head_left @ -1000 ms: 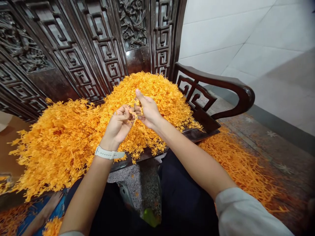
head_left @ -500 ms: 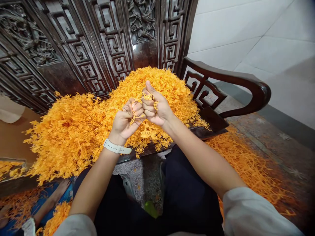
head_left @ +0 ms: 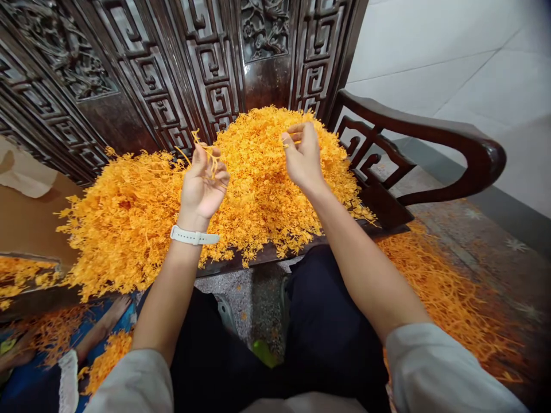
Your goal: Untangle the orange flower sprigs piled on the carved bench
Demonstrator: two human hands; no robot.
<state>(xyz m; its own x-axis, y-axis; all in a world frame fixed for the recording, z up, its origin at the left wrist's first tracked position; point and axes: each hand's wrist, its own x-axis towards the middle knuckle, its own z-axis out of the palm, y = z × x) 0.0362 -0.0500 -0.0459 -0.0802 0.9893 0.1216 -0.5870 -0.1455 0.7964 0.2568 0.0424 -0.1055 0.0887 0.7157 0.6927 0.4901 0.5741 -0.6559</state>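
Observation:
My left hand (head_left: 205, 178) is raised over the pile with thumb and fingertips pinched on a thin, branching orange plastic sprig (head_left: 214, 160). Its stems poke out above and beside the fingers. To the right, my right hand (head_left: 303, 154) hovers before the taller part of the heap, thumb and fingers curled together. Whether a small orange bit sits in that pinch cannot be made out. Beneath both hands a big pile of orange plastic sprigs (head_left: 253, 189) covers the seat of a dark carved wooden bench (head_left: 262, 258).
The bench's curved armrest (head_left: 465, 146) rises on the right. Loose orange stems (head_left: 439, 292) are heaped on the floor beyond it. At left stand a cardboard box (head_left: 26, 229) and, lower down, another person's bare foot (head_left: 116, 312) on a blue sheet.
My hands, together over the pile before, have moved apart. The left went left and up with an orange sprig; the right went right and up. The view has shifted slightly.

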